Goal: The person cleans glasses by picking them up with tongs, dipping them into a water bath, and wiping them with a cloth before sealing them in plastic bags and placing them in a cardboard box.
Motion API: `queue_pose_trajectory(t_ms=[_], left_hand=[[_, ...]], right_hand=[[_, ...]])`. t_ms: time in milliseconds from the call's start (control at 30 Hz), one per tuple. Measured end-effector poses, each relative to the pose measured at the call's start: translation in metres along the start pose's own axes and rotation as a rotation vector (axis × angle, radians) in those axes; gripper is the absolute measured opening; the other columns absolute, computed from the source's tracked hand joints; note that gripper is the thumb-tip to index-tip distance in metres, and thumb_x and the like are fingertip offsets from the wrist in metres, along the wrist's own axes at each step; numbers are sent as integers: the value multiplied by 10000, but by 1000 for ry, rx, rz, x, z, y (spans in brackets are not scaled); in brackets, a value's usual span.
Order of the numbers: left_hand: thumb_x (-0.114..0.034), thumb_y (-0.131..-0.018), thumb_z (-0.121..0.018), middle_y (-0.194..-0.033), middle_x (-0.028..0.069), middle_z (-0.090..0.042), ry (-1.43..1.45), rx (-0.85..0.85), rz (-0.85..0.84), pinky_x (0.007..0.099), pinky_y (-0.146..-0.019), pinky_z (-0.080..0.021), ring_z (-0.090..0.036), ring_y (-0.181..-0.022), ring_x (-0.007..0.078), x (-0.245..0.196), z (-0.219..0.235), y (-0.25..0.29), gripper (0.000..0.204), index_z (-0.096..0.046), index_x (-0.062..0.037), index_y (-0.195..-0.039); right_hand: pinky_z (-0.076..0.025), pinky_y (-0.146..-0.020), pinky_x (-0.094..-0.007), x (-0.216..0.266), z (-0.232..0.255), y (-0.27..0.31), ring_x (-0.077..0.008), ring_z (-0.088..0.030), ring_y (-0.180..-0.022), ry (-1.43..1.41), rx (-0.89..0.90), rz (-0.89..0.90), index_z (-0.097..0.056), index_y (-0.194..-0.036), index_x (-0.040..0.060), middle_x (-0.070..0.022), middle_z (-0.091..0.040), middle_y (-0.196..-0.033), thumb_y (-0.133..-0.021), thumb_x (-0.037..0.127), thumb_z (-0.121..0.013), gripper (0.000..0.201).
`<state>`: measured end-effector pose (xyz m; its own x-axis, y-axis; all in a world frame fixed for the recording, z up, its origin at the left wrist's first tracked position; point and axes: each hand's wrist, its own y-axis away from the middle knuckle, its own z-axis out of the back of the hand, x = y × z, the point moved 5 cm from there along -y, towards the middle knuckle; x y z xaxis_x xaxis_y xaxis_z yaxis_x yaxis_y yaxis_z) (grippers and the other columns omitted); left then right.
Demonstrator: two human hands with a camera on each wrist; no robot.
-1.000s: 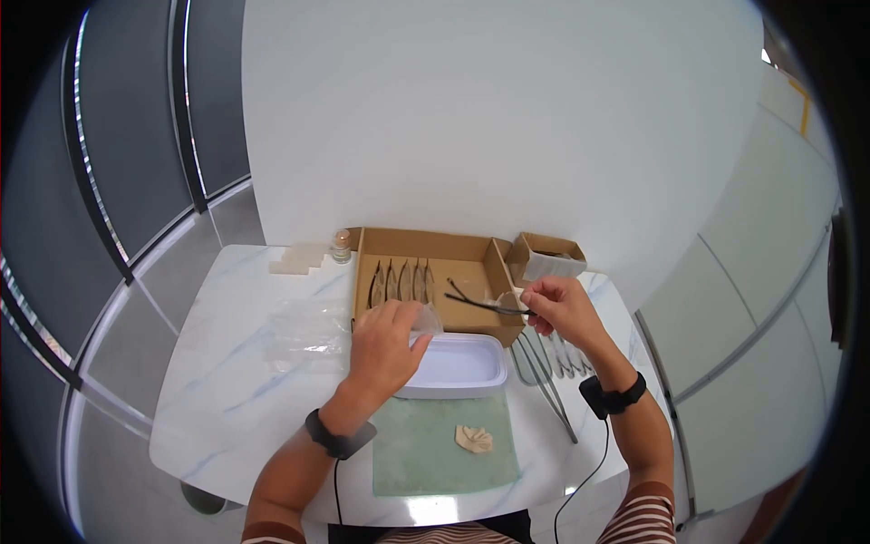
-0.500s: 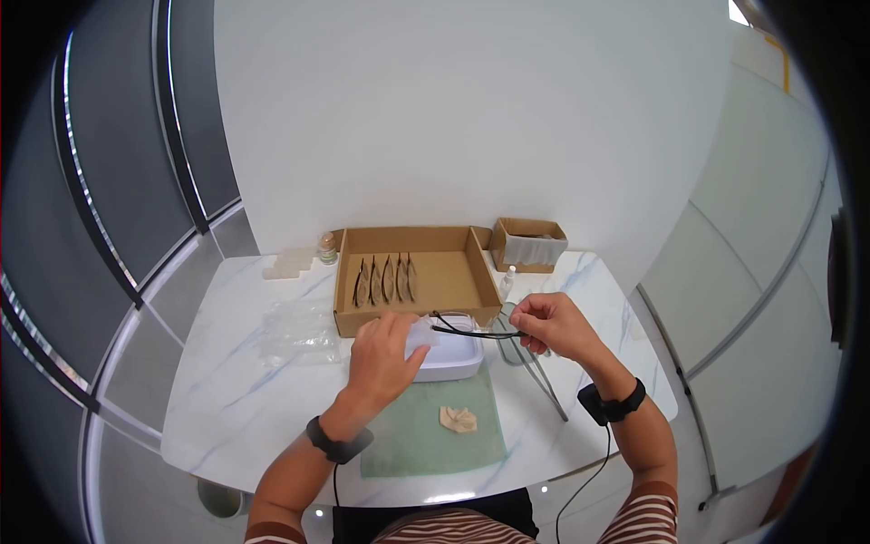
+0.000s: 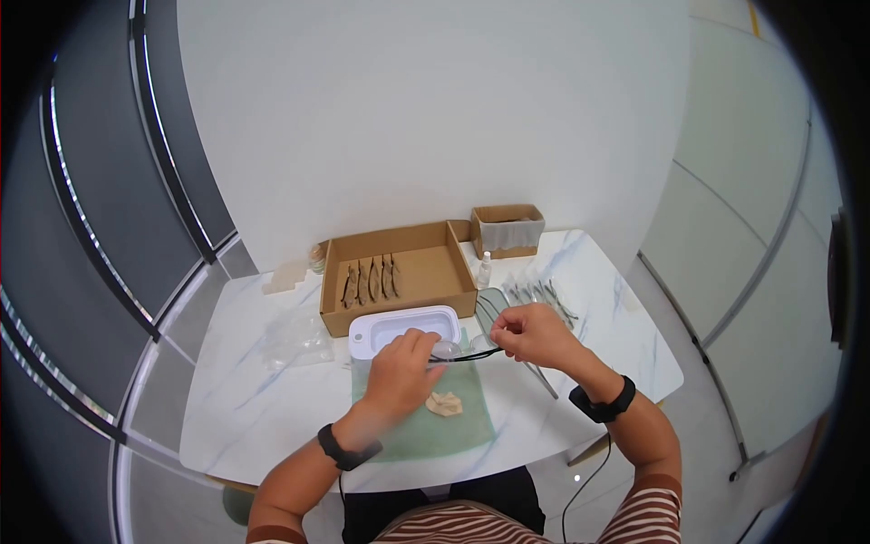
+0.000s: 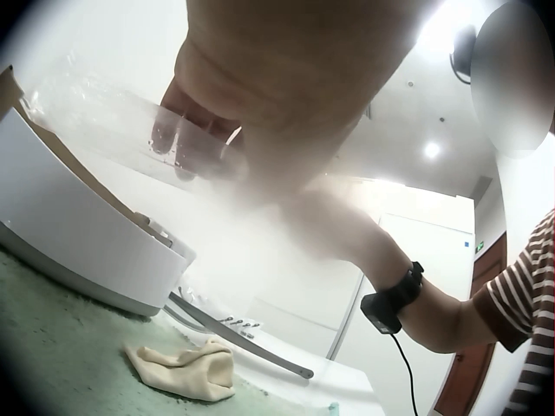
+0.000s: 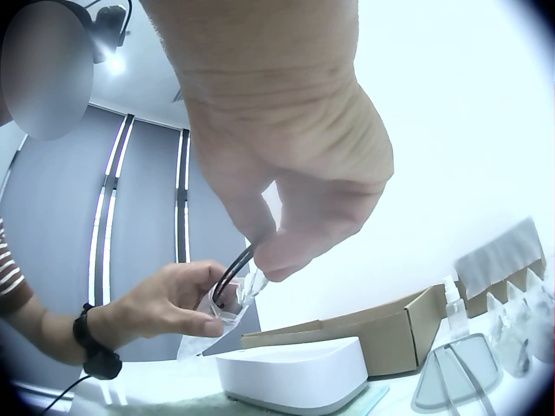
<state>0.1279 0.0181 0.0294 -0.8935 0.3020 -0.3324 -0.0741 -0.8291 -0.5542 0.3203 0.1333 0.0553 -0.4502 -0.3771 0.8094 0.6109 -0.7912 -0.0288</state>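
Observation:
My right hand [image 3: 536, 337] pinches a pair of glasses [image 5: 230, 276] with thin dark temples between thumb and fingers. The lenses are mostly hidden by the fingers. A clear plastic bag [image 5: 195, 344] is held by my left hand [image 3: 399, 376], its thumb on one side and fingers on the other. In the right wrist view the temple tips stand inside the bag's mouth. Both hands are in the air, in front of a white tub [image 3: 362, 323]. Below them a crumpled beige cloth [image 3: 444, 404] lies on a green mat [image 3: 412, 444].
Behind the tub stands a cardboard tray [image 3: 426, 263] with several bagged glasses on its left side. A small cardboard box [image 3: 509, 218], spray bottle [image 3: 485, 269] and several bagged items [image 3: 544, 297] sit at the right. Loose clear bags [image 3: 301, 337] lie at the left.
The right hand has brought the glasses down and towards the left hand; their temple tips have entered the bag. The head view has shifted, showing more of the table's right side.

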Motion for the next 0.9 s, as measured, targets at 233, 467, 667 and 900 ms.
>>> queue_pose_trajectory(t_ms=[233, 467, 667, 900], left_hand=[[-150, -925, -710, -1031, 92, -678, 585, 95, 257, 328, -831, -531, -661, -941, 194, 0, -15, 4, 320, -608, -3, -1190], [-95, -1000, -622, -941, 11, -674, 828, 93, 384, 224, -777, -501, -608, -858, 63, 21, -29, 3, 152, -637, 17, -1100], [-103, -1003, -641, -918, 2, -653, 1045, -193, 354, 221, -772, -493, -597, -849, 59, 38, -21, -8, 117, -640, 8, -1040], [-116, -1008, -649, -967, 12, -670, 1317, -470, 366, 242, -831, -514, -623, -908, 76, 50, -3, -24, 116, -645, -20, -1072]], right_hand=[[-487, -550, -331, 14, 4, 1, -167, -615, -535, 300, -131, 283, -741, -868, 33, -83, -669, -638, -872, 201, -720, 170], [-500, -577, -372, 49, -9, -5, -251, -656, -597, 367, -141, 386, -766, -865, 94, -97, -684, -670, -841, 248, -750, 157], [-503, -588, -335, 81, -17, -20, -203, -645, -622, 267, -143, 457, -758, -938, 69, -82, -695, -711, -881, 253, -749, 193], [-496, -616, -212, 70, -23, -37, -56, -602, -718, -407, -280, 382, -683, -1197, 10, 11, -676, -858, -933, 211, -755, 340]])
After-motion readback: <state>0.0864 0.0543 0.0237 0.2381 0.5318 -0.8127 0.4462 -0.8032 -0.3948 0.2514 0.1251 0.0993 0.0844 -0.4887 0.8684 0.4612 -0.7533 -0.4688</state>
